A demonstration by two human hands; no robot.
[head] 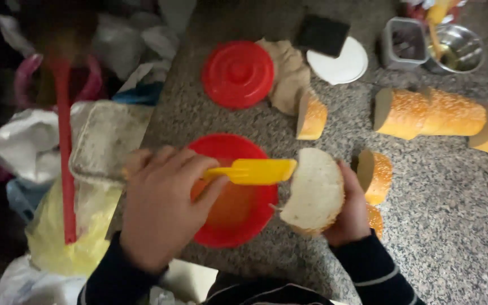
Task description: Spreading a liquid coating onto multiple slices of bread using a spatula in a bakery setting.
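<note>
My left hand (162,206) grips a yellow plastic spreader (258,170) whose flat blade reaches right, above a round red tub (230,226) of orange spread. The blade's tip almost touches a cut piece of bread (314,192), white crumb facing up, which my right hand (352,212) holds from below and from the right. Both hands are over the front of a speckled granite counter (441,214). Dark sleeves cover both wrists.
A red lid (237,73) lies behind the tub, beside a beige cloth (288,73). Cut sesame loaf pieces (430,113) lie at the right, smaller ones (312,117) near my right hand. A white plate (341,65), a metal bowl (461,48) and bags (57,158) surround them.
</note>
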